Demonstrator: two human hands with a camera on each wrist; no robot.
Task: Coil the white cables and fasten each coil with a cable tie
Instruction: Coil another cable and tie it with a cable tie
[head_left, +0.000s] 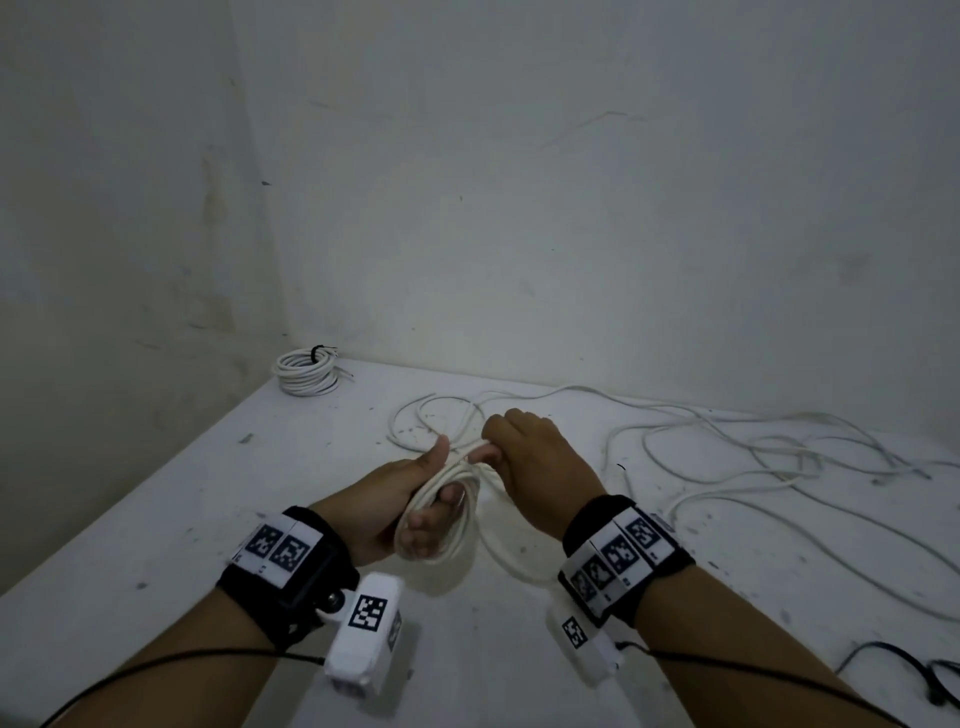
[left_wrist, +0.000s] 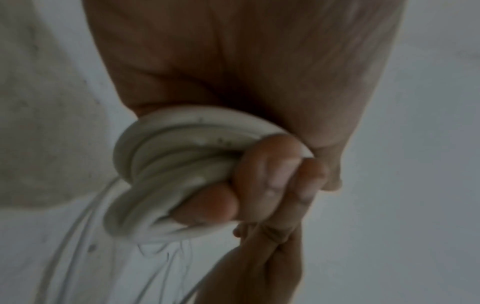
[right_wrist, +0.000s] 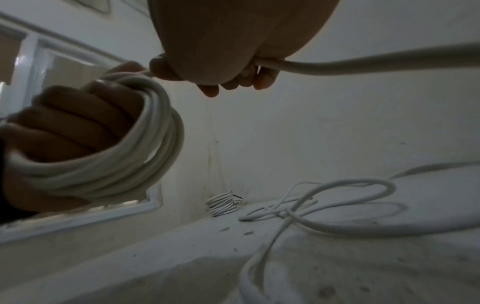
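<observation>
My left hand (head_left: 415, 499) grips a coil of white cable (head_left: 457, 519) above the middle of the table, fingers curled through its loops. The same coil (left_wrist: 166, 170) fills the left wrist view, and the right wrist view shows the coil (right_wrist: 135, 156) around the left hand (right_wrist: 72, 125). My right hand (head_left: 524, 457) sits just right of the coil, fingers curled round the cable strand (right_wrist: 337, 63) that runs off to the loose cable. More loose white cable (head_left: 727, 452) sprawls over the table's right side. A finished coil (head_left: 307, 370) with a black tie lies at the far left corner.
The white table (head_left: 208, 519) meets walls at the back and left. A black cord (head_left: 893, 660) lies at the front right edge. A small dark piece (head_left: 621, 466) lies right of my right hand. A window frame (right_wrist: 78, 218) shows in the right wrist view.
</observation>
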